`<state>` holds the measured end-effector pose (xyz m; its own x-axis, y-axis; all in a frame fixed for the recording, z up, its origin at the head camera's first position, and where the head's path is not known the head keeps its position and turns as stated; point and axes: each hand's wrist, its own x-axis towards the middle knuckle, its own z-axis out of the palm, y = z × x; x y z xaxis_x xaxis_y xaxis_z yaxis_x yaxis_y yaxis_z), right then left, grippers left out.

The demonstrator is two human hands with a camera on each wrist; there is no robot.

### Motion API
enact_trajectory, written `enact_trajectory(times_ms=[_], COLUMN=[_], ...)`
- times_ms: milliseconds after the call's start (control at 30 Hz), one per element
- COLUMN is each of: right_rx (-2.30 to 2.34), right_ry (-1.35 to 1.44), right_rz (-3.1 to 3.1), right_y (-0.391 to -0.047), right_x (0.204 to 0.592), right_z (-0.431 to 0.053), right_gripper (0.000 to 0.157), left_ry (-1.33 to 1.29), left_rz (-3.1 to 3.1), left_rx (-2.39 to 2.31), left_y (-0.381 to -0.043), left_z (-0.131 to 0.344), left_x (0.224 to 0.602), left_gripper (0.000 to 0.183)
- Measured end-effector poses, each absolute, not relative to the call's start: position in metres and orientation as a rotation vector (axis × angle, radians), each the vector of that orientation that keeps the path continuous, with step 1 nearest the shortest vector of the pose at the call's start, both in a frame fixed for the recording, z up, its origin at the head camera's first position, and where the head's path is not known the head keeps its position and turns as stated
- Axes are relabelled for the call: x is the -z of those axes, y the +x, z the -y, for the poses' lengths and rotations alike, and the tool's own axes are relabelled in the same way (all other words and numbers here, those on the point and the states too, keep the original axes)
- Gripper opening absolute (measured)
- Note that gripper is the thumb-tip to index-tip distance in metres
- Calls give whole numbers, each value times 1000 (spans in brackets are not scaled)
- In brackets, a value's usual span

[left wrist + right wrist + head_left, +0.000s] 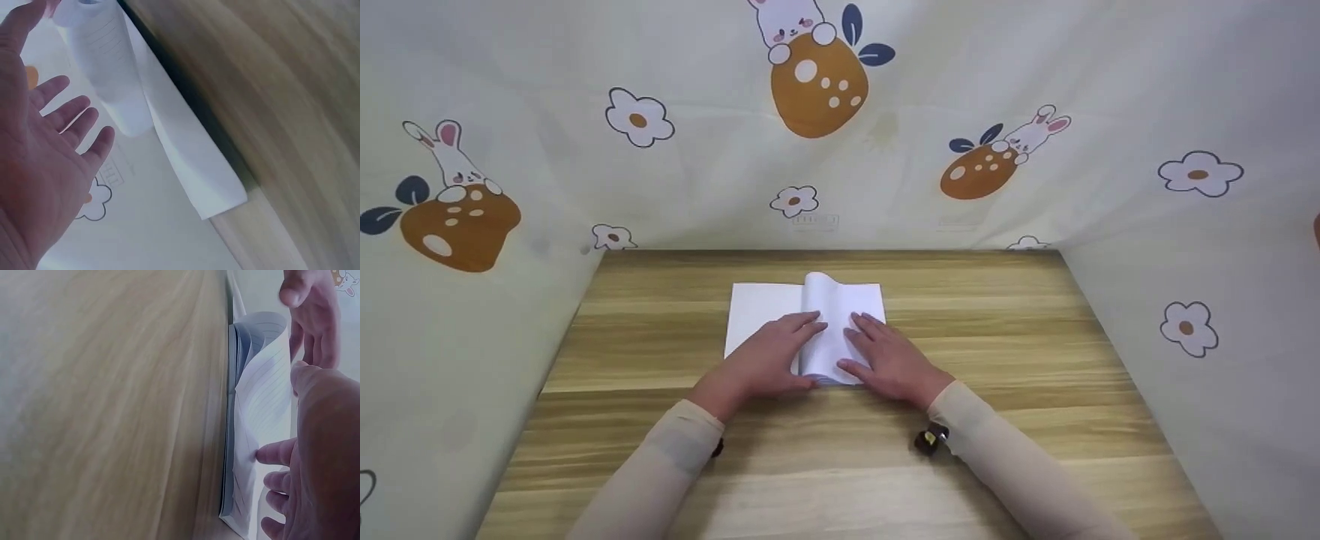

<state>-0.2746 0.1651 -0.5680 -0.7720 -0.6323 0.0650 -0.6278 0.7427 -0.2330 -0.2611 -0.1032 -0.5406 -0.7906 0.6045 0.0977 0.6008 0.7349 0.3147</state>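
An open notebook (765, 307) lies on the wood-grain tabletop (997, 315), towards its back edge. A bunch of curled pages (826, 345) stands up along the middle; ruled lines show on it in both wrist views.

The left hand (769, 356) has its fingers extended and loose at the left side of the curl; actual contact cannot be confirmed. The right hand (892, 364) is likewise unclenched, fingertips resting on the paper at the right. Neither grips anything.

Assessment: the notebook should be light, its pages thin, springy and easily creased, perhaps slick under dry fingertips. The darker cover edge (230, 371) looks stiffer and would be the sounder hold for lifting; pages are better pressed flat-handed.

Clearance: wood surface extends on both sides and towards the person. Behind, the patterned cloth (697, 195) limits movement past the back edge.
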Motion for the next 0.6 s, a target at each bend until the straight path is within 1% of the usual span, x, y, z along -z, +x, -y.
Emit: enact_trajectory(times_ms=[267,600], right_rx=[389,436], right_ry=[-1063,-996], right_rz=[-2927,-2935], right_y=[-275,-275], right_x=[568,564], right_z=[-166,-175], right_gripper=[80,80], left_ry=[1086,1092], left_rz=[-2929,-2945], left_rx=[-467,-474], left_y=[-263,-261], left_z=[103,103], left_x=[542,544], left_gripper=[73,68])
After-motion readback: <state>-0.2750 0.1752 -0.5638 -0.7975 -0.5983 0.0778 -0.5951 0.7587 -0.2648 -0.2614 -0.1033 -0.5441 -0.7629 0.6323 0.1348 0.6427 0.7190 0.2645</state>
